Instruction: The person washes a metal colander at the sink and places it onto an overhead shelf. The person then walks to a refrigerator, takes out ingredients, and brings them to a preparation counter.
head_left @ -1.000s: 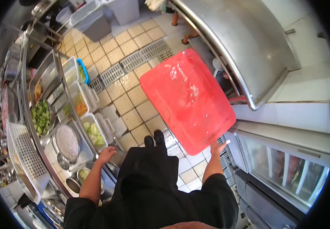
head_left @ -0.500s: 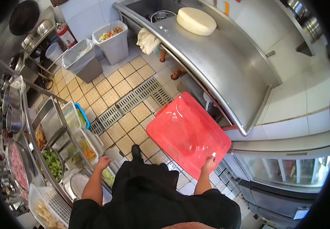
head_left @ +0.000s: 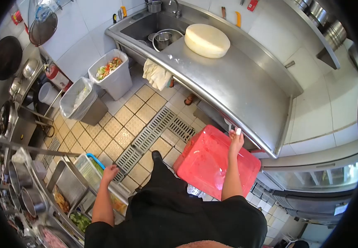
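My right hand (head_left: 236, 142) is raised over the red plastic tub lid or bin (head_left: 204, 159), near the front edge of the steel counter. Its fingers are closed on a small white piece (head_left: 238, 131), too small to name. Low on the left, my left hand (head_left: 111, 171) has its fingers curled in, with nothing visible in them, beside a clear container with a blue rim (head_left: 94, 159). On the steel counter (head_left: 245, 91) lies a large pale round block (head_left: 207, 40), like a cheese wheel, touched by neither hand.
The sink (head_left: 139, 31) holds metal pots. Two lined waste bins (head_left: 115, 84) stand by the wall, with a cloth (head_left: 157, 74) hanging from the counter rail. Floor drain grates (head_left: 148, 132) cross the tiles. A rack on the left holds a metal tray (head_left: 65, 182); a glass-fronted fridge (head_left: 319, 177) is at right.
My view has shifted forward, toward the sink and counter. My right hand has risen toward the counter edge with the white piece. My left hand has moved past the rack's food containers.
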A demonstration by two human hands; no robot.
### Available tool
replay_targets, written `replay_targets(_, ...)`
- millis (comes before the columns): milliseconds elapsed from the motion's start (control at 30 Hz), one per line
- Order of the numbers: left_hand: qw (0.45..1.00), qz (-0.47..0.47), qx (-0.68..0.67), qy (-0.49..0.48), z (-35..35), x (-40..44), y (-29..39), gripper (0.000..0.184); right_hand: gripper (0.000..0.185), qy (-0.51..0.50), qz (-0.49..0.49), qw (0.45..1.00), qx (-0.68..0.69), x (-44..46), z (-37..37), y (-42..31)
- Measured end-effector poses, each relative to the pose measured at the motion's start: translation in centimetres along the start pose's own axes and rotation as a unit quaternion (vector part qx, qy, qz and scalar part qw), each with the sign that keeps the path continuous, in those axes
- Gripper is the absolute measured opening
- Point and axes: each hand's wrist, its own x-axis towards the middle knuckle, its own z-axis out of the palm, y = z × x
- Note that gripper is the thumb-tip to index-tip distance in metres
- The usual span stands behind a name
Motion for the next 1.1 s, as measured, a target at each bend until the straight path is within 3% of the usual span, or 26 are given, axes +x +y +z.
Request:
replay_targets(67, 0.998, -0.052, 0.029, 0.007, -3.1, 0.3, -1.0, 0.026, 0.025, 0.001, -0.002, 1.000, 0.021, 3.2, 5.1, 0.0)
replay_targets(133, 0.983, -0.151, 0.087, -0.049, -7.1, 0.9, -4.7, 0.029, 0.026, 0.001, -0.011, 1.000, -0.003, 6.6, 9.8, 1.1)
replay_targets(233, 0.955, -0.296, 0.016, -0.002, -10.5, -0.2, -6.5, 0.025, 0.028, -0.011, -0.038, 0.986, -0.165, 11.4, 16.5, 4.3)
replay_targets(267, 0.947, -0.320, 0.012, 0.002, -11.3, -0.5, -6.2, 0.026, 0.031, -0.017, -0.056, 0.971, -0.232, 13.2, 18.6, 5.0)
replay_targets(367, 0.932, -0.350, -0.095, -0.007, -12.8, 0.3, -7.9, 0.026, 0.038, -0.052, -0.064, 0.960, -0.266, 14.9, 26.9, 4.1)
replay_targets(500, 0.925, -0.365, -0.091, -0.056, -14.2, 5.9, -6.6, 0.025, 0.049, -0.040, -0.016, 0.944, -0.327, 17.8, 35.3, 5.7)
replay_targets(600, 0.939, -0.326, -0.037, -0.101, -17.0, 14.5, -4.7, 0.024, 0.052, -0.027, -0.021, 0.897, -0.440, 20.7, 38.1, 9.3)
replay_targets(700, 0.965, -0.226, 0.045, -0.126, -21.5, 26.5, -0.8, 0.024, 0.064, 0.021, -0.036, 0.840, -0.540, 20.9, 42.3, 10.3)
replay_targets(800, 0.983, -0.075, 0.137, -0.095, -26.0, 39.8, 4.8, 0.024, 0.073, 0.007, -0.081, 0.765, -0.639, 23.3, 47.8, 12.0)
replay_targets(833, 0.990, -0.076, 0.108, -0.044, -27.2, 42.3, 10.7, 0.024, 0.075, -0.008, -0.101, 0.744, -0.661, 23.4, 49.5, 12.8)
replay_targets(867, 0.979, 0.036, 0.195, -0.051, -28.7, 46.6, 13.6, 0.026, 0.078, -0.074, -0.131, 0.771, -0.619, 23.2, 53.0, 11.9)
replay_targets(933, 0.999, -0.027, 0.003, 0.019, -28.6, 49.9, 24.4, 0.024, 0.078, -0.206, -0.197, 0.775, -0.564, 24.5, 59.4, 13.4)
replay_targets(1000, 0.999, 0.041, 0.018, 0.023, -29.0, 53.0, 31.7, 0.031, 0.060, -0.293, -0.271, 0.776, -0.488, 27.0, 65.5, 15.0)
replay_targets(1033, 0.998, 0.046, 0.017, 0.034, -28.5, 53.1, 36.1, 0.030, 0.046, -0.293, -0.257, 0.808, -0.442, 28.3, 68.2, 15.5)
replay_targets(1067, 0.997, 0.057, 0.029, 0.034, -28.5, 52.5, 38.9, 0.029, 0.035, -0.303, -0.144, 0.848, -0.411, 30.1, 70.3, 16.6)
replay_targets(1100, 0.996, 0.072, 0.037, 0.039, -28.2, 52.6, 41.7, 0.029, 0.033, -0.291, -0.079, 0.849, -0.434, 32.0, 72.0, 17.7)
